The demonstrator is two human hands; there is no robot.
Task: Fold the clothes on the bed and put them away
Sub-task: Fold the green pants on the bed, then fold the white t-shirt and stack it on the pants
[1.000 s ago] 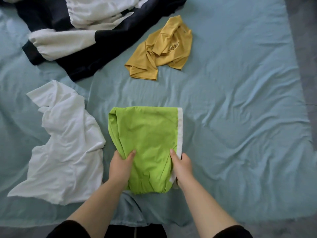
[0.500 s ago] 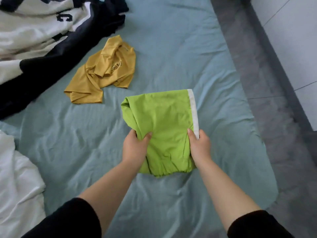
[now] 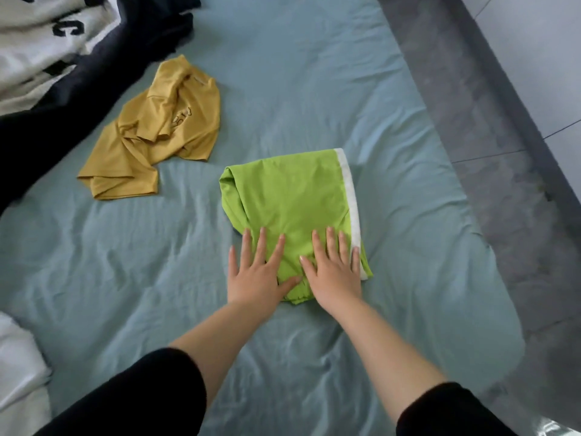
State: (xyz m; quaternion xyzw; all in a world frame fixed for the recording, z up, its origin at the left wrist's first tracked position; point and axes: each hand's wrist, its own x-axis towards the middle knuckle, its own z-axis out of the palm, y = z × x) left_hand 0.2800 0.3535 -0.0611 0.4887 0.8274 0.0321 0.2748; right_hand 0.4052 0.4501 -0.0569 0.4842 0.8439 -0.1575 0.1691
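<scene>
Green folded garment (image 3: 289, 196) looks soft and light; left hand (image 3: 257, 275) and right hand (image 3: 334, 275) press it flat, fingers (image 3: 331, 243) straight, gripping nothing. Probably best lifted by the edges just beside the fingers.

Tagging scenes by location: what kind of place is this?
Most likely a bedroom: a bed with a blue-green sheet, loose clothes such as a mustard shirt, and a tiled floor beside it.
</scene>
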